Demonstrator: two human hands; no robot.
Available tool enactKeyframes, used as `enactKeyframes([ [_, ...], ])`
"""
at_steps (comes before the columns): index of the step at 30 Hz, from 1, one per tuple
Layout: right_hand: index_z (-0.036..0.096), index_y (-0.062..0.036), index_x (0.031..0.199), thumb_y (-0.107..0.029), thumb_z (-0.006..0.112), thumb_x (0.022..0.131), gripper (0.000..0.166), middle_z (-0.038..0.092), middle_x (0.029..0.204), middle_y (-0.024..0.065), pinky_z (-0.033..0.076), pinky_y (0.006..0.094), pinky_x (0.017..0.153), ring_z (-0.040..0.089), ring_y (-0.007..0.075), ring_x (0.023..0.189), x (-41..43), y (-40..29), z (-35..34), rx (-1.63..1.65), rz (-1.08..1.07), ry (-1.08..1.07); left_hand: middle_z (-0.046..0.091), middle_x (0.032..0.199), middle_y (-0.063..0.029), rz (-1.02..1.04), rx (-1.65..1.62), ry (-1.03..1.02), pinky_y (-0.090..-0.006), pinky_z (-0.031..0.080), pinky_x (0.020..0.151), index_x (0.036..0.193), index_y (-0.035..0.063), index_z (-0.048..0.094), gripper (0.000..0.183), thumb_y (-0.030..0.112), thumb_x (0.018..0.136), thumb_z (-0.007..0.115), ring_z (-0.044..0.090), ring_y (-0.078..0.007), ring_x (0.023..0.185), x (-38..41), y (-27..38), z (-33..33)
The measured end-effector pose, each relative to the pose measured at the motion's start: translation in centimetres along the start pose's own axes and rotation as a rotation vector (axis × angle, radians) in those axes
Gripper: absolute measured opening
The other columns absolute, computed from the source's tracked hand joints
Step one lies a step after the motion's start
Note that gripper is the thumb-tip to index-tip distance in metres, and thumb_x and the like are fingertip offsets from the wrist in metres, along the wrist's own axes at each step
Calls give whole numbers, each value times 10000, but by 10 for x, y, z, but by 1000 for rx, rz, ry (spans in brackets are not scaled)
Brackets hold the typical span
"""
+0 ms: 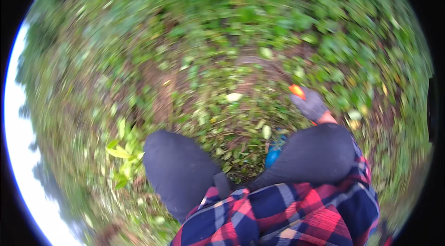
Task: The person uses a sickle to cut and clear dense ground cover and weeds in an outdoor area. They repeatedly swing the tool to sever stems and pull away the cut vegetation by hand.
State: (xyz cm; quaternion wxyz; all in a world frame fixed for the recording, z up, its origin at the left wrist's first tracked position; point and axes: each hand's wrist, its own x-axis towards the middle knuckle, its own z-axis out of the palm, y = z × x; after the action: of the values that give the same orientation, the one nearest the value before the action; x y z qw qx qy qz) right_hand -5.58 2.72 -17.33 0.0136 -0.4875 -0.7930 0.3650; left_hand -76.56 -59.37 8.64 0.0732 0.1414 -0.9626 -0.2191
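My right hand (309, 104), in a grey glove, is beyond my right knee, low over the leafy ground. Its fingers are closed around an orange object (297, 91) that shows at the thumb side, with a smaller orange bit near the wrist. It looks like a handle, but blur hides what kind of tool it belongs to. Just ahead of the hand, a curved greyish shape (255, 60) lies among the leaves, too smeared to identify. My left hand is out of view. Cut-looking leaves and stems (222, 117) litter the soil between and before my knees.
Dark-trousered knees (180, 166) are bent wide apart, with blue footwear (273, 155) under the right one. A bright leafy plant (123, 155) stands beside my left knee. Dense low greenery (278, 20) covers the ground ahead, with bare brown soil (158, 89) at centre left.
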Motion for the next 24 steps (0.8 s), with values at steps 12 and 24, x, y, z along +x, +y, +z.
enactKeyframes([
  [12, 543, -42, 1036, -371, 546, 880, 364, 620, 822, 235, 479, 476, 646, 608, 398, 747, -76, 139, -3, -184, 700, 516, 590, 1177, -175, 1135, 108, -727, -330, 407, 966, 1194, -46, 536, 324, 73, 893, 539, 567, -254, 1062, -232, 285, 323],
  [24, 545, -176, 1155, -187, 511, 879, 278, 541, 1017, 189, 518, 437, 619, 616, 362, 780, -305, 109, 26, -324, 879, 159, 622, 932, -145, 2265, 122, -1145, -439, 456, 757, 1016, 88, 608, 248, 203, 797, 613, 597, -334, 836, -592, 319, 383],
])
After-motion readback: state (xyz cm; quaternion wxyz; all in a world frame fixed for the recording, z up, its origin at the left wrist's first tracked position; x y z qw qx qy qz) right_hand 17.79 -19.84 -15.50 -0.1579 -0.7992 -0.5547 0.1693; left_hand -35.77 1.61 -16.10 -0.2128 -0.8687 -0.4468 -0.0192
